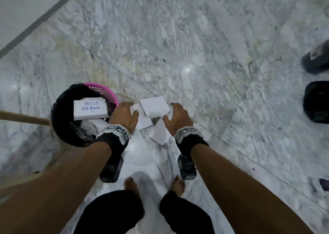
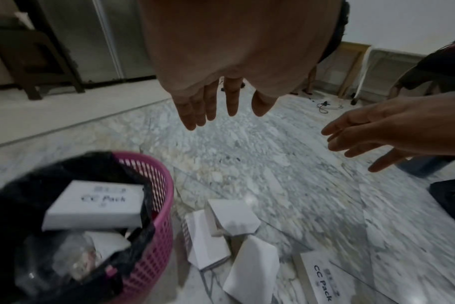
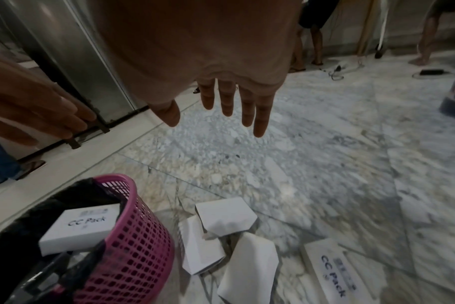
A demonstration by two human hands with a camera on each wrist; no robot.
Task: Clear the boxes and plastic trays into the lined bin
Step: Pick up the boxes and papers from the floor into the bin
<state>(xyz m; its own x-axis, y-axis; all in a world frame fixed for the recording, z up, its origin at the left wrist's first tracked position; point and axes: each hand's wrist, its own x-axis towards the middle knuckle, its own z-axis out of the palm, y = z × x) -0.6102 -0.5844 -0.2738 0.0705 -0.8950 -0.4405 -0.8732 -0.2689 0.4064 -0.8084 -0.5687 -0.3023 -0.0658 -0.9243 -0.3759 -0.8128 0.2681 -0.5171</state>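
A pink mesh bin (image 1: 106,91) lined with a black bag (image 1: 60,105) stands on a marble floor (image 1: 195,46). Inside it, one white box printed "CC Pack" (image 1: 90,109) lies on top, tilted against the rim, with crumpled clear plastic (image 2: 73,261) and a white piece underneath. Just to the right of the bin, a loose heap of about four white boxes (image 1: 154,107) lies on the floor, some overlapping each other; their exact number is hard to tell. A second "CC Pack" box (image 3: 333,269) lies flat on the floor to the right of the heap, seen only from the wrist cameras. The left hand (image 1: 123,115) and the right hand (image 1: 178,116) hang above the heap, one on each side, both spread with straight fingers and holding nothing. Two bare feet stand below the heap. Dark objects (image 1: 315,101) sit at the right edge of the floor.
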